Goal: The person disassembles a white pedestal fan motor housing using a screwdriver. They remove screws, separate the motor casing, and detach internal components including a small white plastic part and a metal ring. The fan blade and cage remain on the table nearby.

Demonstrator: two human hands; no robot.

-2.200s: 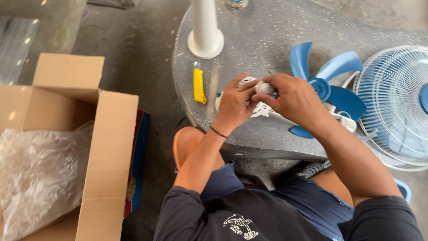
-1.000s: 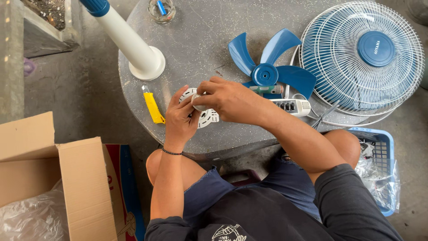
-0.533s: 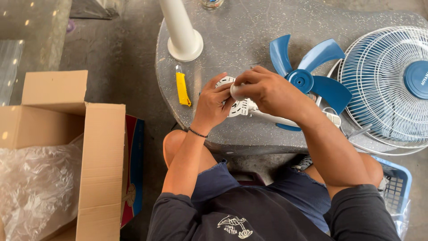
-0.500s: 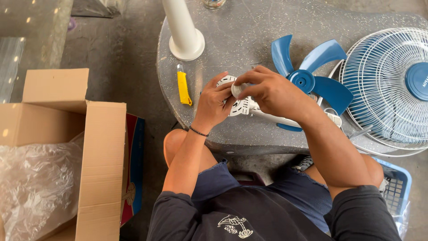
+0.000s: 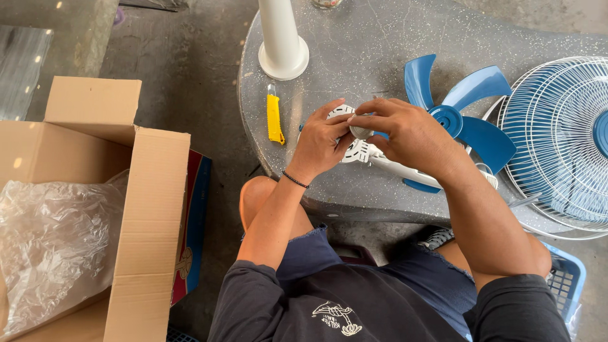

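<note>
Far left: open brown cardboard box (image 5: 120, 209) with crumpled clear plastic wrap (image 5: 54, 247) inside, standing on the floor beside the grey speckled stone table (image 5: 392, 38). On the table, left to right: round white plastic fan-stand base (image 5: 283, 47), upright; small yellow utility knife (image 5: 273, 119), lying flat just left of the hands. Left hand (image 5: 320, 142), fingers curled and closed on the small white slotted plastic fan part (image 5: 354, 149), gripping its left rim. Right hand (image 5: 411, 136), fingers pinched together on a small round pale knob (image 5: 361, 131) at the top of the same part; hard to tell whether knob and part are one piece. Part held just above the table edge, over the lap. Just behind the right hand: blue plastic three-blade fan propeller (image 5: 465, 117). Far right: white wire fan guard (image 5: 560, 139), lying flat. Lower right, below the table: blue plastic basket (image 5: 563, 282), partly hidden.
</note>
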